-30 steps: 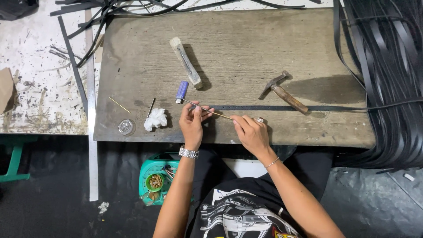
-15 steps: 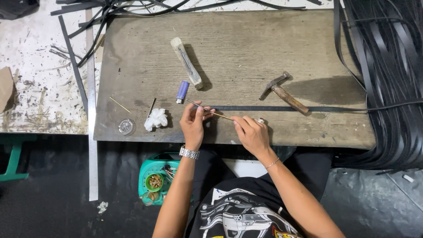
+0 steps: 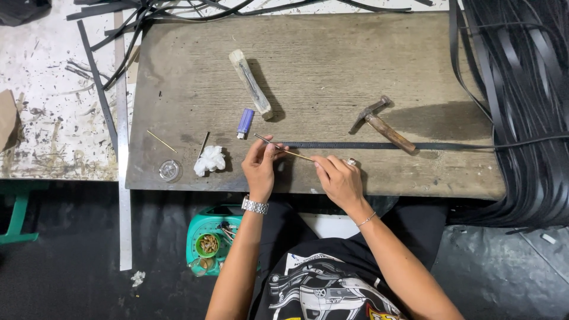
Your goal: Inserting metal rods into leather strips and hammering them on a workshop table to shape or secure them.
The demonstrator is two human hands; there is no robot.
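Thin rod worked at the near end of the black strap, both hands engaged.

Left hand (image 3: 258,169) pinches the strap (image 3: 355,145) end between thumb and fingers; right hand (image 3: 339,179) pinches the thin rod (image 3: 283,149) at its near end. Rod lies just below the strap, long axis slanting, tip up-left toward the lighter (image 3: 245,122). Strap runs left-right, passing under the hammer (image 3: 379,124). Step, judged: dressing the strap end; next needs a steady tip on the edge.

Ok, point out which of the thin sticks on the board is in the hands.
It is the thin stick slanting across the black strap, pinched by the left hand and right hand. The other stick lies untouched at the board's left, near the white wad.
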